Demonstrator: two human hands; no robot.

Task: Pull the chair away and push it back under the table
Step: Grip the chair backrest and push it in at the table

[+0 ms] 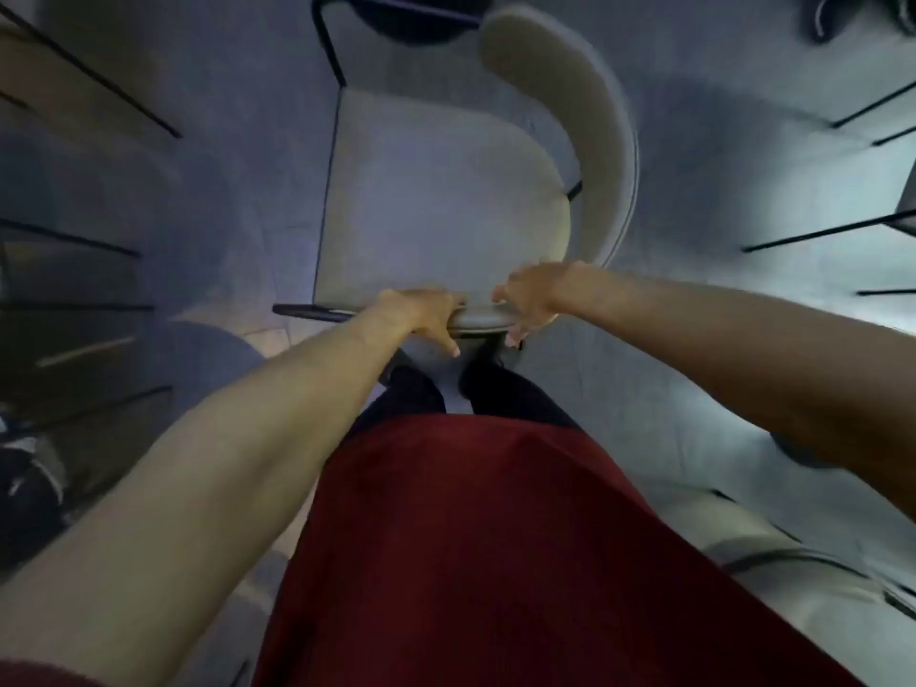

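Chair: a pale upholstered chair (436, 205) stands on the grey floor (694, 314) straight in front of the person, seat facing up, thin dark metal frame running down its left side.
Backrest: the curved padded band (590, 121) sweeps round the seat's right side and down to its near end, where both hands meet it.
Left hand: the left hand (421, 314) lies over the near end of the band, fingers (448, 342) curled down over its outer face, gripping it.
Right hand: the right hand (530, 300) sits just beside the left on the same padded edge, fingers hooked under it, wrapped round the padding.
Table: I can't pick out a table top for certain; the chair sits on open floor, not tucked under anything.
Hard to make out: the whole view is smeared and dim. The chair's legs are hidden beneath the seat. Both thumbs are out of sight behind the band.
Person: a dark red top (471, 538) fills the bottom middle, dark trousers below it; the feet, just behind the chair's near edge, are lost in shadow.
Cut off: another dark-framed seat (411, 17) beyond the chair's far edge is clipped by the top of the view.
Edges: thin dark legs (818, 235) of other furniture stick in from the right, more from the left (69, 240), all well apart from the chair.
Open room: bare floor lies along both sides of the chair and between it and the right-hand legs.
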